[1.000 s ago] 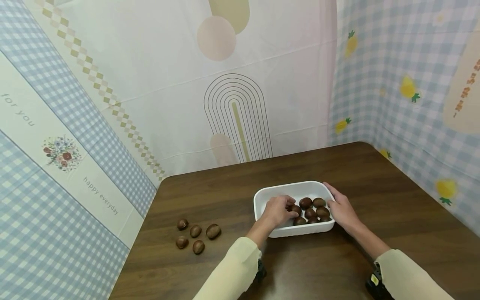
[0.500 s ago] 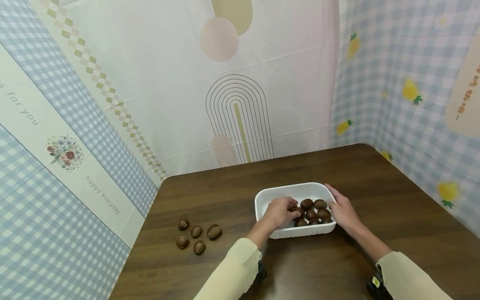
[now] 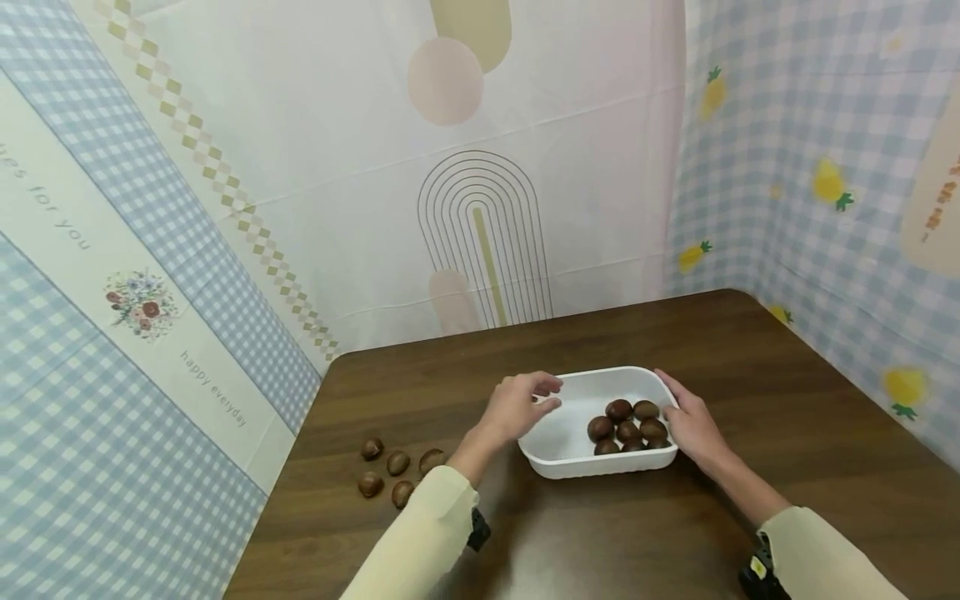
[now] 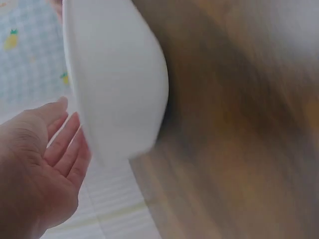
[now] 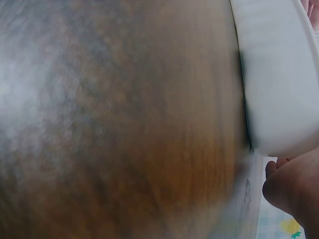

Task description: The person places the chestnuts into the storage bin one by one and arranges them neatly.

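Five chestnuts (image 3: 398,462) on the counter (image 3: 600,533), eight visible in the white dish (image 3: 566,469)

The left hand (image 3: 514,406) is at the dish's left end, its fingers loosely bent and the thumb apart, nothing visible between them; whether they touch the rim I cannot tell. The right hand (image 3: 693,427) pinches the dish's right end, thumb over the rim, fingers round the outside. The dish stands on the counter, its chestnuts gathered toward the right half. Those outside lie loosely clustered to its left, the left sleeve (image 3: 420,533) hiding part of the group. Behind hangs a pale cloth (image 3: 360,242).
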The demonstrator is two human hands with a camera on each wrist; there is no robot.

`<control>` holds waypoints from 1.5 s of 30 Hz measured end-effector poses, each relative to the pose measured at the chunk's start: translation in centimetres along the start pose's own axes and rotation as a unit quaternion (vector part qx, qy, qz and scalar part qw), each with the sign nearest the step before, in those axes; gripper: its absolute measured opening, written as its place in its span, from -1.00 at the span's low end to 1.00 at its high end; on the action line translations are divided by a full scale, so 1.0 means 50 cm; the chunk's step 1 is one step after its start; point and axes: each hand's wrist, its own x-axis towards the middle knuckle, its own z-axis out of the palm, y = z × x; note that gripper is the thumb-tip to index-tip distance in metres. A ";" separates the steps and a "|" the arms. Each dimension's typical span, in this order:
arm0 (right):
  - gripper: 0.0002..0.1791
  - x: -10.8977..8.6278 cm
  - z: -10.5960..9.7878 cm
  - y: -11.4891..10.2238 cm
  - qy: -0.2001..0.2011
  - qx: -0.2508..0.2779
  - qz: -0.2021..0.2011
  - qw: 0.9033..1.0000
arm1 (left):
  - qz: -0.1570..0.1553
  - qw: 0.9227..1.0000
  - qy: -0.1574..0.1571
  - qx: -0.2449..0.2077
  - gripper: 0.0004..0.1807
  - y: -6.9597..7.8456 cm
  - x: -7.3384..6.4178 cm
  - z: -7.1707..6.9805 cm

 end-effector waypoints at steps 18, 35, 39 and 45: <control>-0.20 0.000 0.000 -0.003 -0.006 -0.013 0.003 1.000 | -0.127 0.981 0.131 0.061 -0.54 -0.216 -0.147 -0.198; -0.20 0.001 -0.002 0.000 -0.003 -0.012 -0.015 1.000 | -0.212 0.964 0.139 0.080 -0.46 -0.353 -0.311 -0.251; -0.20 0.001 -0.002 0.000 0.000 -0.011 -0.017 1.000 | -0.213 0.964 0.140 0.082 -0.47 -0.366 -0.336 -0.241; -0.20 0.001 -0.001 -0.001 -0.001 -0.014 -0.014 1.000 | -0.217 0.964 0.132 0.079 -0.47 -0.376 -0.361 -0.225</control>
